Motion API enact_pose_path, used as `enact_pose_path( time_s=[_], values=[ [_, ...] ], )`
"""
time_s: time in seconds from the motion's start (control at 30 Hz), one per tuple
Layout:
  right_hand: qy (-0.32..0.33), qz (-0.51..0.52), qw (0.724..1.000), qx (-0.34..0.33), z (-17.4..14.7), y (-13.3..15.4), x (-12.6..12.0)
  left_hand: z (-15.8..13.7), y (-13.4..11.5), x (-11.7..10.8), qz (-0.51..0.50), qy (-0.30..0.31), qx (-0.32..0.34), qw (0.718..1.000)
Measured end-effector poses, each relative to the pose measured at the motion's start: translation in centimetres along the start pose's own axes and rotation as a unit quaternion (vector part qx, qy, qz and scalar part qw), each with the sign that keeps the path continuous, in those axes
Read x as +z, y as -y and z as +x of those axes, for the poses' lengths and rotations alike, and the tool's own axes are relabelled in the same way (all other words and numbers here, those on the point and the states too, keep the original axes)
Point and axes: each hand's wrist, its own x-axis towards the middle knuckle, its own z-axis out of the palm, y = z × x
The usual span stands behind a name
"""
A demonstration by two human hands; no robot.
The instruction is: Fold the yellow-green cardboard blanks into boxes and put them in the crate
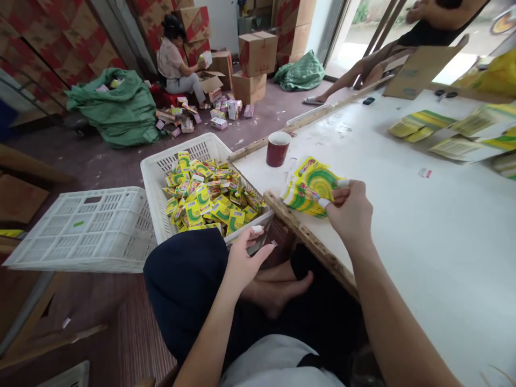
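Note:
A stack of yellow-and-green printed packets [310, 185] lies near the left edge of the white table [411, 231]. My right hand [351, 215] has its thumb and index finger closed on the right side of a packet at that stack. White tape wraps the tips of both fingers. Above my lap, beside the table edge, my left hand [244, 260] is empty, its thumb and taped index finger apart. Just beyond it stands a white plastic basket [150, 196] heaped with small yellow packets [205, 199].
A dark red cup [277, 152] stands behind the stack. More yellow-green sheets [421, 122] and an open carton [419, 72] are at the table's far right. An upturned white crate [84, 228] sits left. Beyond are a seated person [177, 62], green sacks [115, 110] and boxes [258, 54].

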Motion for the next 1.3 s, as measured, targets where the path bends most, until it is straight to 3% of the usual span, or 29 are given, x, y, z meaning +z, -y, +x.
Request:
enact_pose_path(
  time_s=[0.07,0.13,0.23,0.3,0.33,0.43,0.53,0.67,0.8,0.9,1.0,1.1,1.13,1.2,1.27,1.3],
  values=[
    [0.046,0.084,0.995,0.007,-1.7,1.8,0.1,0.2,-0.1,0.6,-0.096,0.008,-0.007,0.995],
    [0.149,0.173,0.974,0.007,-4.6,3.6,0.7,0.3,-0.4,1.5,-0.206,-0.02,-0.005,0.978],
    [0.328,0.32,0.888,0.045,-9.5,5.8,2.2,0.4,-1.6,2.4,-0.307,-0.112,0.003,0.945],
    [0.369,0.391,0.839,0.079,-12.1,6.5,3.0,0.3,-2.3,2.6,-0.334,-0.171,0.019,0.927],
    [0.378,0.403,0.829,0.087,-13.0,6.6,3.2,0.3,-2.5,2.5,-0.334,-0.196,0.028,0.922],
    [0.381,0.373,0.842,0.085,-13.7,6.1,3.6,0.2,-2.1,1.9,-0.229,-0.211,0.029,0.95],
    [0.342,0.349,0.868,0.087,-12.7,5.4,3.4,-0.1,-1.0,1.5,-0.111,-0.161,0.024,0.98],
    [0.298,0.333,0.892,0.072,-11.1,4.7,2.5,-0.7,0.2,1.3,-0.158,-0.144,0.029,0.977],
    [0.26,0.229,0.938,-0.026,-9.7,3.9,1.3,-0.9,-0.5,0.2,-0.149,-0.154,0.02,0.977],
    [0.175,0.085,0.967,-0.163,-8.6,3.3,0.4,-0.7,-1.8,-1.3,-0.105,-0.181,0.098,0.973],
    [0.168,-0.008,0.944,-0.285,-8.3,3.4,0.0,-0.7,-3.2,-2.3,0.019,-0.143,0.165,0.976],
    [0.224,0.014,0.907,-0.357,-8.8,4.1,0.2,-0.6,-3.8,-2.0,0.187,0.016,0.118,0.975],
    [0.224,0.033,0.906,-0.357,-9.1,4.3,0.3,-0.6,-3.7,-1.7,0.228,0.06,0.086,0.968],
    [0.185,0.077,0.934,-0.297,-9.4,4.5,0.7,-0.6,-3.4,-1.1,0.281,0.087,0.038,0.955],
    [0.153,0.154,0.96,-0.178,-9.7,4.4,1.1,-0.6,-3.0,-0.5,0.311,0.053,0.022,0.949],
    [0.162,0.208,0.958,-0.111,-9.8,4.4,1.4,-0.7,-2.9,-0.3,0.317,0.035,0.024,0.947]
  ],
)
